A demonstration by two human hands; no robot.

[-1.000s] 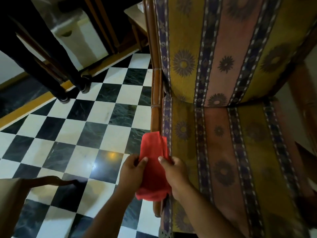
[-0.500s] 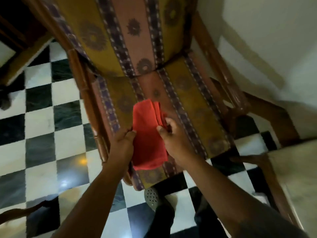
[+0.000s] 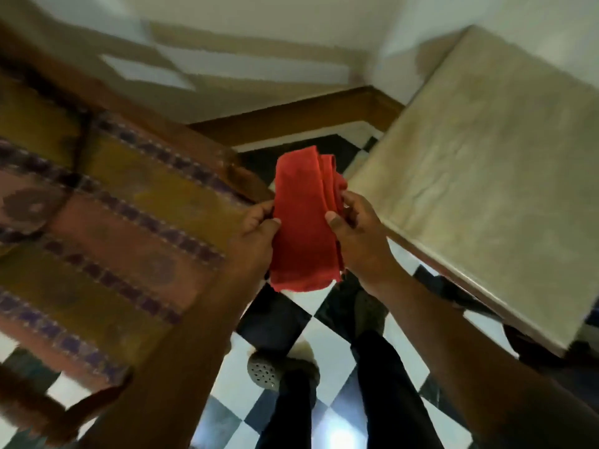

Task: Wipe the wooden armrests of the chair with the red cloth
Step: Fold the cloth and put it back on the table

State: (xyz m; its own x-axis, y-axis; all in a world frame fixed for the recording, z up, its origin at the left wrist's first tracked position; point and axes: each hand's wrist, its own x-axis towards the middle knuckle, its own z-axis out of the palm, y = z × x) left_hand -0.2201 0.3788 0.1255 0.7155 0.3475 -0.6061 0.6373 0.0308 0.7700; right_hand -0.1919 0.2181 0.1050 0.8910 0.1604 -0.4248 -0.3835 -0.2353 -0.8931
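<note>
I hold the folded red cloth [image 3: 304, 218] upright between both hands at the middle of the view. My left hand [image 3: 257, 231] pinches its left edge and my right hand [image 3: 359, 234] grips its right edge. The chair with the striped yellow and pink cushion [image 3: 107, 228] fills the left side, blurred by motion. Its right wooden armrest [image 3: 181, 137] runs diagonally from the upper left down to just left of the cloth. The cloth is off the wood, and the chair's other armrest is out of view.
A second seat with a pale beige cushion [image 3: 486, 176] and wooden frame stands close on the right. Black and white checkered floor [image 3: 337, 319] lies between them, with my legs and sandalled feet [image 3: 275, 371] on it. A wall and wooden skirting [image 3: 291, 118] are behind.
The view has swung right: the chair slid from centre to the left and the beige seat came in at right. Both hands kept hold of the cloth, now over the gap past the right armrest.
</note>
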